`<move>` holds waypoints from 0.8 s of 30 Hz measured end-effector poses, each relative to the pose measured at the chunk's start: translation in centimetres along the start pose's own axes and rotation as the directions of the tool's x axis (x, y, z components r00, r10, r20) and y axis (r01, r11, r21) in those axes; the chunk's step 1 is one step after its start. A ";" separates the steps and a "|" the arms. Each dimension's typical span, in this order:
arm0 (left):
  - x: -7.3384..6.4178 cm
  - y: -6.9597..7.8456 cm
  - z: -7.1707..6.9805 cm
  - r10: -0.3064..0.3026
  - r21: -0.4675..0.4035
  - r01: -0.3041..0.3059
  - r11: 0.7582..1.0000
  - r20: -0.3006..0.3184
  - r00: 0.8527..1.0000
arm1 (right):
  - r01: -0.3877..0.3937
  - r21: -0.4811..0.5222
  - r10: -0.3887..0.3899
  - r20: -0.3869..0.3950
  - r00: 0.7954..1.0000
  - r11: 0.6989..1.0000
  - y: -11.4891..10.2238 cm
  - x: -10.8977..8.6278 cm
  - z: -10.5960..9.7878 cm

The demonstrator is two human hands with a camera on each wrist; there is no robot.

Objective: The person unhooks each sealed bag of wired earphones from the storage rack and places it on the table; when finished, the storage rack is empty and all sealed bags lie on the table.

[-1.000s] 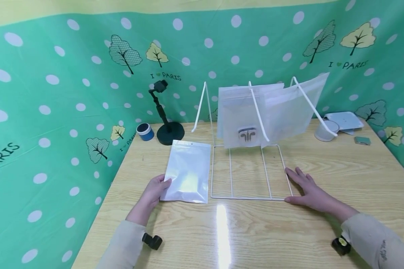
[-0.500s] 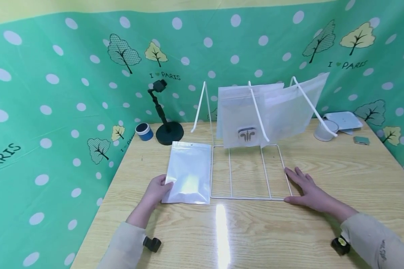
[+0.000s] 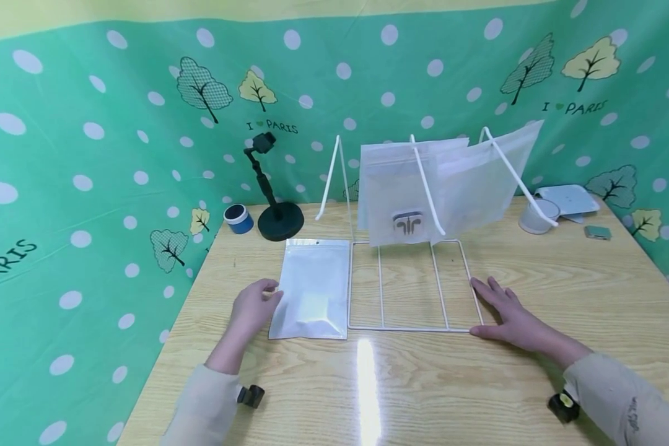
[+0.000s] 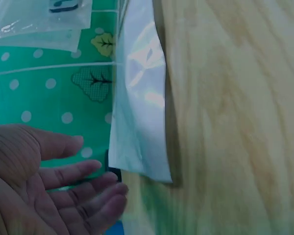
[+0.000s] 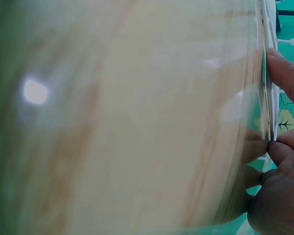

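A shiny white zip pouch [image 3: 312, 291] lies flat on the table, left of a white wire rack [image 3: 401, 329]. My left hand [image 3: 254, 305] hovers beside the pouch's left edge; in the left wrist view its fingers are loosely spread, apart from the pouch [image 4: 139, 107]. My right hand [image 3: 513, 319] rests at the rack's front right corner, fingers spread, thumb and fingertips touching the wire. Translucent pouches [image 3: 396, 186] hang between the rack's raised arms, one with a dark earphone print. In the right wrist view, my right fingers [image 5: 286, 78] meet the table surface.
Behind the pouch are a black stand [image 3: 279, 220] and a blue jar [image 3: 238, 218]. Right of the rack stand a translucent cup [image 3: 537, 218], white flat items [image 3: 570, 199] and a small green box [image 3: 598, 232]. A green dotted cloth [image 3: 111, 142] hangs behind and at the left.
My left hand has let go of the pouch and drawn slightly left and up. The pouch has shifted slightly toward me and now lies flat. The right hand stays in place.
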State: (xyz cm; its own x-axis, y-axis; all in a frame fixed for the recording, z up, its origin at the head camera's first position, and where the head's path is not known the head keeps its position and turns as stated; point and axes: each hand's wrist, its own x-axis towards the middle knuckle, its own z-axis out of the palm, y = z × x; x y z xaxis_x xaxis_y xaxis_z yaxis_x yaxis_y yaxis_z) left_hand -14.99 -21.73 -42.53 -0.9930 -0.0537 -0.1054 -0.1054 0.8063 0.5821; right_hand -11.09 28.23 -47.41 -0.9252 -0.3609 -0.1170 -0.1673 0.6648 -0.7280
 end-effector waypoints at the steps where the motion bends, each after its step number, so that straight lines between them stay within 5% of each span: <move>1: 0.2 0.4 0.2 0.023 -0.021 -0.023 1.000 -0.002 1.000 | 0.002 0.000 -0.002 0.000 1.000 1.000 0.0 0.0 0.0; 5: 0.8 2.5 1.3 0.149 -0.108 -0.150 0.983 -0.010 0.989 | 0.005 0.000 -0.005 0.000 1.000 1.000 0.2 -0.1 0.1; 12: 2.2 6.0 3.3 0.310 -0.274 -0.303 0.913 -0.017 0.950 | -0.023 -0.017 0.023 0.003 1.000 1.000 0.3 -0.1 0.1; 17: 3.5 8.1 4.5 0.359 -0.381 -0.329 0.864 0.008 0.933 | -0.008 -0.023 0.008 -0.003 1.000 1.000 0.2 -0.1 0.0; 24: 5.2 10.1 6.1 0.374 -0.520 -0.317 0.793 0.006 0.927 | 0.001 -0.027 -0.001 -0.006 1.000 1.000 0.1 -0.1 0.0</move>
State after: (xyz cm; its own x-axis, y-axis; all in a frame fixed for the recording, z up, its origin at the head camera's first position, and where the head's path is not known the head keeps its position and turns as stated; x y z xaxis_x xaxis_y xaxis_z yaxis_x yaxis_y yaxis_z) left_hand -20.85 -10.29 -42.13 -0.9599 0.2555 0.1151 0.2029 0.3502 0.9144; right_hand -11.03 28.30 -47.44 -0.9271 -0.3579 -0.1118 -0.1778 0.6821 -0.7093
